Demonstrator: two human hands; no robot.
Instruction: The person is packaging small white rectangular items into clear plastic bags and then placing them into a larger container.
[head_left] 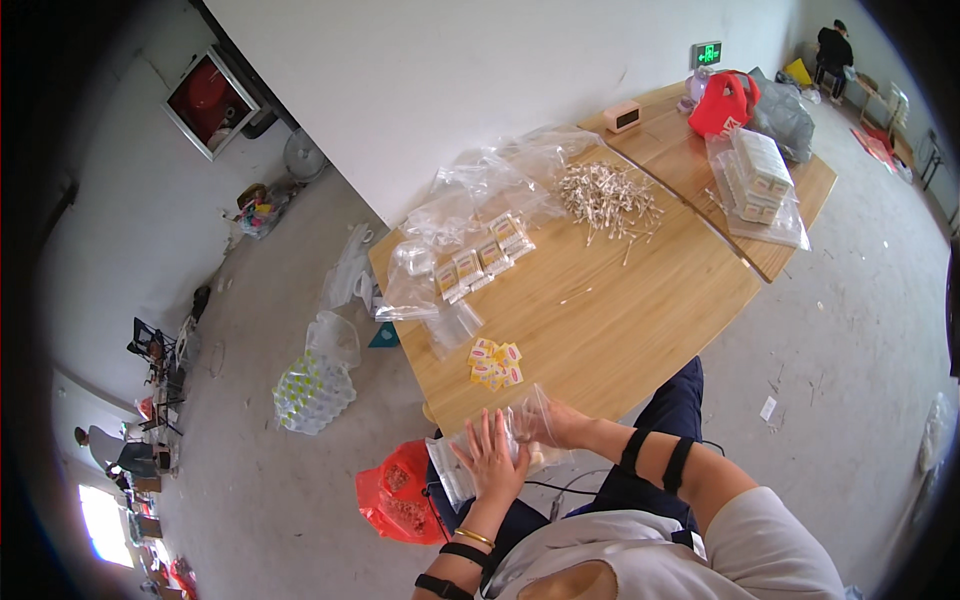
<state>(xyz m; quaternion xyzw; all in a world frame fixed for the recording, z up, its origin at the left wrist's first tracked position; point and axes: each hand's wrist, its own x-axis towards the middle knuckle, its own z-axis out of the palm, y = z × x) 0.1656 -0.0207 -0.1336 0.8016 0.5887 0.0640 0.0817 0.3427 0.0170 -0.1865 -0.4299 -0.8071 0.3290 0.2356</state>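
Observation:
My left hand [490, 458] lies flat with fingers spread on a clear plastic bag [450, 470], which rests over my lap at the table's near edge. At the bag's right side, the fingers of my right hand [558, 425] are closed on its upper part, partly behind the film. Something pale shows inside the bag, too blurred to make out. Just beyond my hands, a small heap of yellow and white cards [495, 365] sits on the wooden table [590, 330]. Farther off is a loose pile of cotton swabs [605, 197].
Several filled packets [485, 258] with yellow labels lie in a row beside crumpled clear bags [490, 185]. Stacked packs [758, 180] and a red bag [722, 103] are at the far right. A red plastic bag [395, 495] and a bag of bottles [315, 392] stand on the floor to the left.

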